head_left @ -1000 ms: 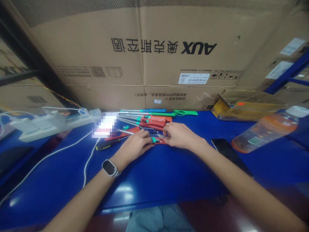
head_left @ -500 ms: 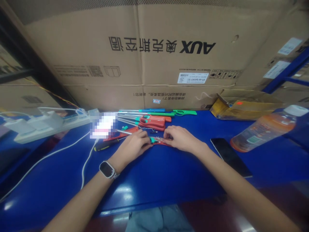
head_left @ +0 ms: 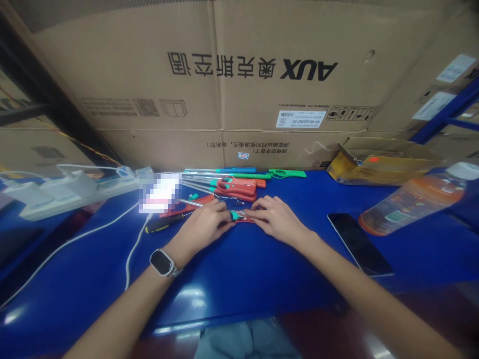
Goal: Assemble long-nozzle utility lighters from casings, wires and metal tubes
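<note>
Right in front of me, 2 hands meet over a small red casing [head_left: 247, 221] that lies on the blue tabletop [head_left: 239, 279], with teal at its left end and some pale little parts inside. My left hand [head_left: 204, 223], watch [head_left: 162, 263] on the wrist, is curled closed, gripping that teal end between thumb and fingers. My right hand [head_left: 280, 219] comes in at the other end, fingertips down at the parts; whether they pinch anything, I can't tell from here.

Beyond my left knuckles, a metal rod [head_left: 190, 203] lies across an empty red shell [head_left: 206, 201], and a yellow-and-black screwdriver [head_left: 164, 223] rests just beside. Just behind the hands, red lighters [head_left: 241, 187] lie stacked, then a green lighter [head_left: 258, 176] and a blue lighter [head_left: 241, 170] near the big carton [head_left: 243, 94]. Over on my right: a black phone [head_left: 359, 244] flat on the table, and an orange drink bottle [head_left: 413, 199] near it.
</note>
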{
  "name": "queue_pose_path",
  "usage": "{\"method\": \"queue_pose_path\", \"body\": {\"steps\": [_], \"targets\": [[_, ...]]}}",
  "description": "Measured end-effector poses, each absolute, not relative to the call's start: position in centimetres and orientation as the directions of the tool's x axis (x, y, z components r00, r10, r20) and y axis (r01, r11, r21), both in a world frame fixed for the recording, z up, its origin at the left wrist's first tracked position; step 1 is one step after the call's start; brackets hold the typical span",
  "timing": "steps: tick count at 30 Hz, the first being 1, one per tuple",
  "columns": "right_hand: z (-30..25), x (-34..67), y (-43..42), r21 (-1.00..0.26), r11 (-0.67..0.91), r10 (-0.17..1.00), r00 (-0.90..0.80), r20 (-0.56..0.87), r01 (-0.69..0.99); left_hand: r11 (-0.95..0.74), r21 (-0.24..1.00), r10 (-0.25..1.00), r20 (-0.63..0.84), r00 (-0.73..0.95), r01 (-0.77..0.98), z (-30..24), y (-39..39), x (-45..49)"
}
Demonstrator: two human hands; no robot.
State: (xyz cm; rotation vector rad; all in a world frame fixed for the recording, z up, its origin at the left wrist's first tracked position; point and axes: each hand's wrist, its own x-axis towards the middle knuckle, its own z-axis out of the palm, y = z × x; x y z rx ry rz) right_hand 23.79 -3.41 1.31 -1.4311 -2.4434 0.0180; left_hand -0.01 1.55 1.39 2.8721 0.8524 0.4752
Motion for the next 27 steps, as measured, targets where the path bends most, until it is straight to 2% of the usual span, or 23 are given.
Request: {"method": "queue_pose_path", "body": {"steps": [11, 19, 22, 27], "targets": [[2.8, 22.4, -4.5, -0.005, 0.438, 0.888, -0.431, 0.161, 0.899, -0.826, 0.207, 0.563, 0.244, 0.79, 0.524, 1.7, 1.3, 0.1], [3.2, 21.9, -5.3, 0.058, 0.425, 0.888, -0.428, 0.166, 0.904, -0.819, 0.212, 0.573, 0.244, 0.783, 0.533, 1.9, 1.1, 0.2], [2.3, 21.9, -4.7, -0.042, 0.435, 0.883, -0.417, 0.218, 0.899, -0.82, 0.21, 0.571, 0.241, 0.785, 0.532, 1.9, 1.1, 0.2], [0.2, 21.5, -2.3, -0.475, 0.333, 0.926, -0.186, 0.329, 0.815, -0.811, 0.186, 0.585, 0.231, 0.777, 0.555, 1.8, 1.2, 0.1]]}}
